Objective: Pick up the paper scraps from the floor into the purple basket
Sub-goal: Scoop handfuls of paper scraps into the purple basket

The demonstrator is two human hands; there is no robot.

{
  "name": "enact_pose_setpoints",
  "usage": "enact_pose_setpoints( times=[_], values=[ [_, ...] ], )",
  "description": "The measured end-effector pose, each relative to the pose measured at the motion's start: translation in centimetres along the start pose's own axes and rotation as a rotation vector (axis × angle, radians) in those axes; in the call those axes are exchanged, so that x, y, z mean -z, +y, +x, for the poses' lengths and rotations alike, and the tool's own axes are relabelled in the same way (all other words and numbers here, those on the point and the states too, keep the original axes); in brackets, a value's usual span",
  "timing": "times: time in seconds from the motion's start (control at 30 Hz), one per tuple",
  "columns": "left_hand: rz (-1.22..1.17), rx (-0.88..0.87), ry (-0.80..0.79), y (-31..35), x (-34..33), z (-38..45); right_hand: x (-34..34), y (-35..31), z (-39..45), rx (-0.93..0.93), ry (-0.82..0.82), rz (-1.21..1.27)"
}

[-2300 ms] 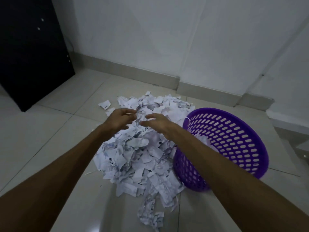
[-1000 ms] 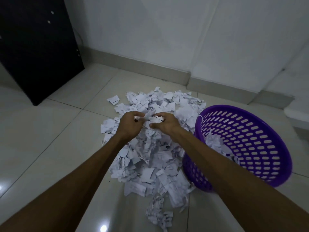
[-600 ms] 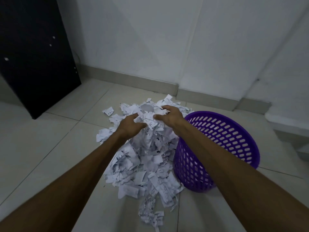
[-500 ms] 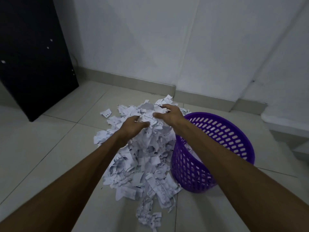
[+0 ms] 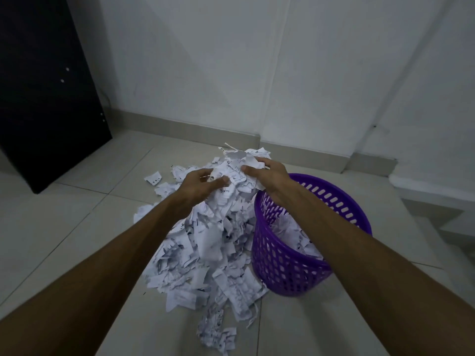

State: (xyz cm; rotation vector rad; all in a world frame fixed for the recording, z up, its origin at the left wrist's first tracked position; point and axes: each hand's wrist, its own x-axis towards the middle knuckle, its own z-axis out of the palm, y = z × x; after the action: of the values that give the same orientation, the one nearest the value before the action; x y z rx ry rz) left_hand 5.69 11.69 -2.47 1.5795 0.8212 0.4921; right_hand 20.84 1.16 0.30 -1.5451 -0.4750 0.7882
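Both hands, the left hand [image 5: 203,183] and right hand [image 5: 270,173], clasped a bundle of scraps [image 5: 237,168] above the floor pile [image 5: 205,247], basket [image 5: 347,201] at four o'clock; keeping palms pressed together should prevent spillage.

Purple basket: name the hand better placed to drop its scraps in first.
Right. The right hand holds its bunch of scraps beside the purple basket rim; the left hand is farther away, above the floor pile.
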Motion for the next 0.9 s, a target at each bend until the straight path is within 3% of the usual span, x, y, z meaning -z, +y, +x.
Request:
enact_pose_setpoints(
  times=[0.57,0.9],
  values=[
    [0.123,-0.102,-0.243,3.3,-3.7,-1.5,6.4,-1.9,-1.4,-0.003,0.152,-0.076],
    [0.131,-0.075,-0.256,3.9,-5.4,-2.2,10.5,-1.5,-2.2,-0.084,0.271,-0.130]
  ],
)
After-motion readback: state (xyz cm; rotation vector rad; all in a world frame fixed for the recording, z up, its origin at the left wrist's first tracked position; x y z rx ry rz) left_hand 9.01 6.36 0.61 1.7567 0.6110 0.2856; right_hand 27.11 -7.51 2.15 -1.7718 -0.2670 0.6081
